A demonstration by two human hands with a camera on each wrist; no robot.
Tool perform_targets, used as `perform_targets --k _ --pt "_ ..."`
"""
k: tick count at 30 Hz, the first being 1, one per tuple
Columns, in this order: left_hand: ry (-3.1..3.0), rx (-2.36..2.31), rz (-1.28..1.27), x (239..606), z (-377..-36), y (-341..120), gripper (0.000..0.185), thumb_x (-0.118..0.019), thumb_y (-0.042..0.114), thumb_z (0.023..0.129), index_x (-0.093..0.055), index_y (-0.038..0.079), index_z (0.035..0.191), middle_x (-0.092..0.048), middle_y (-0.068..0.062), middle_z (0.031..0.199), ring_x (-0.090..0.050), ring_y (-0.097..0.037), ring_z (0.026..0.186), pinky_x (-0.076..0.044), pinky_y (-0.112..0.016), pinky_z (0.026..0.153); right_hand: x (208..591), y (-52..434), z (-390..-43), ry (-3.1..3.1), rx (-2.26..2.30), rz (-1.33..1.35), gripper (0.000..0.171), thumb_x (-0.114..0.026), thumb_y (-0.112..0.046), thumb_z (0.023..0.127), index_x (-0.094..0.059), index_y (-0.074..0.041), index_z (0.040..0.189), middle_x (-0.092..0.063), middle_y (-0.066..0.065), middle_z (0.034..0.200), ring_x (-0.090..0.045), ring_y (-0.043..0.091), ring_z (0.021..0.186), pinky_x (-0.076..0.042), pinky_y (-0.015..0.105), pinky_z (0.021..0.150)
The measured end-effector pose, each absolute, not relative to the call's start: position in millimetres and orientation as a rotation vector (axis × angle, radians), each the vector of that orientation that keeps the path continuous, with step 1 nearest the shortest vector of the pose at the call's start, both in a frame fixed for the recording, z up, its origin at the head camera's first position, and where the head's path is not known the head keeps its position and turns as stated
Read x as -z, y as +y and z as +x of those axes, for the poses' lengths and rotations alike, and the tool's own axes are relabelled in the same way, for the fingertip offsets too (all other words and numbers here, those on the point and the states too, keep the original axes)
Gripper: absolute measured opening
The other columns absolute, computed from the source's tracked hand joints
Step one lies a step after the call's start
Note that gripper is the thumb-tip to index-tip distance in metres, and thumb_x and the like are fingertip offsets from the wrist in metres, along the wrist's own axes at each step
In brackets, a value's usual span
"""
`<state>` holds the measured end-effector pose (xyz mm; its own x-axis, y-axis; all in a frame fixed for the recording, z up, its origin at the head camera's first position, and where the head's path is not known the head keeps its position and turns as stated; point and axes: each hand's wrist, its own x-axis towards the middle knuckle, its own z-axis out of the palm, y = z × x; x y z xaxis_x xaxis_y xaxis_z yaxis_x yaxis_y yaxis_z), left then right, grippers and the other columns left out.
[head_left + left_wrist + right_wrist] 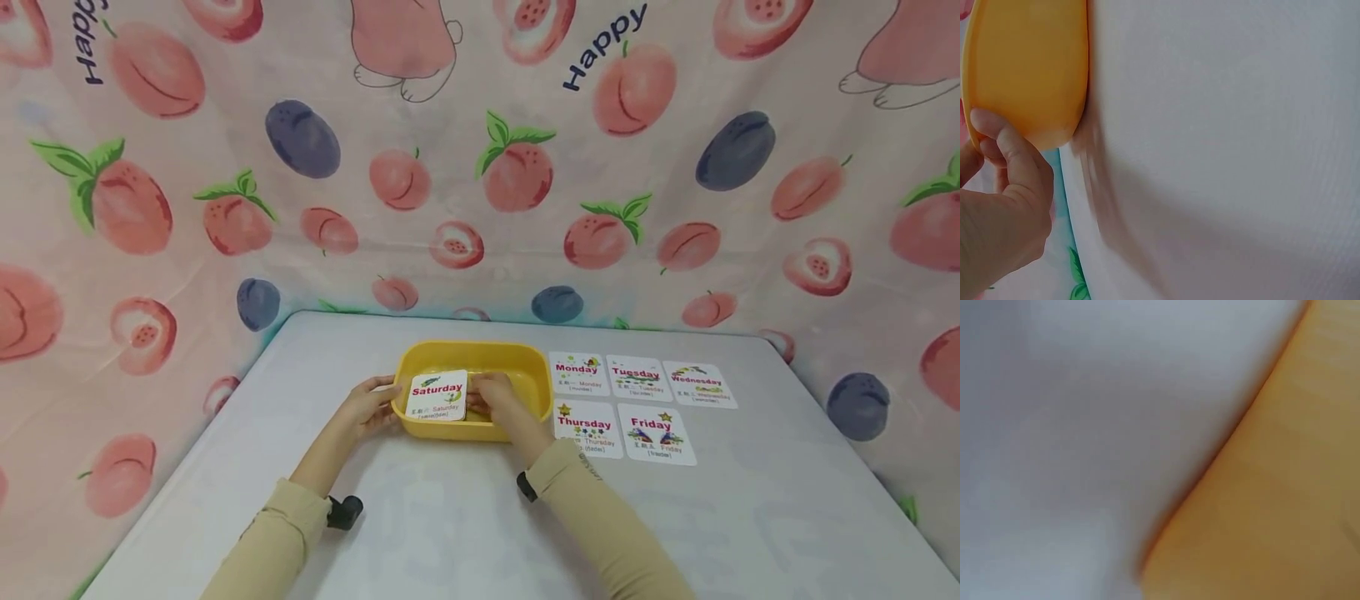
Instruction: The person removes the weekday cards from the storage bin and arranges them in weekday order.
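Pale grey table (420, 533), peach-print cloth (225, 167) behind, right hand (498, 402) pinching Saturday card (437, 395) over yellow tray (480, 354), left hand (369, 407) gripping tray's rim, five day cards (637, 404) right of the grip.

The person wears long beige sleeves, one on each forearm, ending at the wrist. A small black device is strapped to the left wrist (343, 511), lower left of centre, and a black band circles the right wrist (527, 486). Both hands are bare.

Right wrist view blurred; yellow tub (1272, 506) cut off by edge; card small print illegible.
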<state>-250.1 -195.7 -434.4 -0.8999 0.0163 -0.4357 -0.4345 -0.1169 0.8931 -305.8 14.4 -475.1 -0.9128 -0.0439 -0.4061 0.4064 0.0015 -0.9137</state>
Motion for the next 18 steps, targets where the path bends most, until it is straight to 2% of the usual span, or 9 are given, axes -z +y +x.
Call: perform_targets --k 4,9,12,18 --pt "1.855 -2.082 -0.476 436 -250 -195 0.045 -0.052 0.010 0.096 -0.036 0.003 0.138 -0.052 -0.005 0.093 -0.051 -0.007 0.066 -0.047 -0.014 0.054 446 7 -281 2.249 1.851 0.211 0.031 -0.058 -0.002 0.089 -0.055 0.010 0.117 -0.064 0.018 0.093 -0.054 0.011 0.059 -0.052 0.020 0.058" --pt "1.859 -2.079 -0.481 437 -250 -193 0.044 -0.052 0.010 0.096 -0.037 0.004 0.137 -0.052 -0.005 0.095 -0.052 -0.007 0.067 -0.047 -0.014 0.053 443 3 -276 2.564 1.610 0.070 0.033 -0.066 -0.002 0.084 -0.057 0.008 0.114 -0.065 0.018 0.098 -0.058 0.018 0.074 -0.054 0.024 0.067" --pt "1.858 -2.081 -0.482 437 -250 -193 0.044 -0.052 0.010 0.096 -0.037 0.004 0.137 -0.053 -0.005 0.096 -0.052 -0.007 0.067 -0.047 -0.015 0.054 444 2 -277 2.635 1.534 0.046 0.033 -0.066 0.000 0.083 -0.057 0.007 0.114 -0.065 0.018 0.101 -0.059 0.021 0.079 -0.056 0.028 0.073" --pt "1.866 -2.084 -0.499 435 -251 -194 0.044 -0.052 0.010 0.096 -0.037 0.004 0.137 -0.053 -0.006 0.096 -0.052 -0.007 0.066 -0.047 -0.014 0.053 444 2 -279 2.651 1.509 0.028 0.032 -0.061 0.003 0.084 -0.057 0.007 0.116 -0.063 0.018 0.103 -0.053 0.018 0.073 -0.046 0.020 0.060"
